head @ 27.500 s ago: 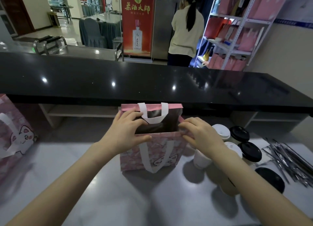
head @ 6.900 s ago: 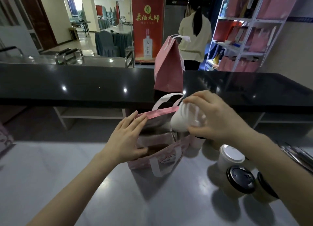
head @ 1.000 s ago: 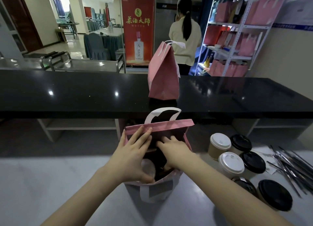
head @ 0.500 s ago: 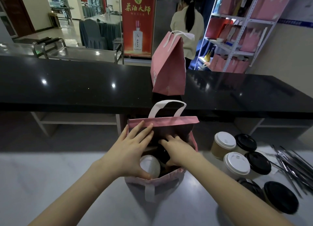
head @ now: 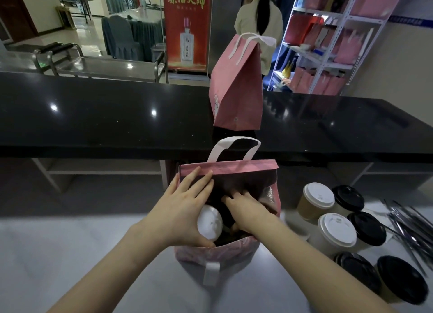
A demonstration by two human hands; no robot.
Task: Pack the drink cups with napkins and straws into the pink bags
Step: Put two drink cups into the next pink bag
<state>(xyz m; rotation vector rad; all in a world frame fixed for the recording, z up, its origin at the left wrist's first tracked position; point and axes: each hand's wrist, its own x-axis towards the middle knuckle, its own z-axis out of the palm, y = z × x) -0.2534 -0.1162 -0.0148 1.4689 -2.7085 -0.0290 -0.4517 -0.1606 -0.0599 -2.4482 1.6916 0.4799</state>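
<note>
An open pink paper bag with white handles (head: 234, 169) stands upright near centre, with a white-lidded cup (head: 209, 222) inside. To its right stands a cluster of lidded paper cups (head: 337, 228), with dark wrapped straws (head: 412, 228) beyond them. Farther off stands a closed pink bag (head: 239, 87).

The near bag (head: 228, 168) is pink, paler and white-patterned on its front, with a white handle (head: 216, 149) and a dark, shiny lining. The cup (head: 209, 222) inside it has a white lid. To the right stand a brown cup (head: 307, 210), white lids (head: 336, 229) and black lids (head: 366, 228). The far counter (head: 105, 115) is glossy black and the near counter (head: 58, 254) pale grey.
</note>
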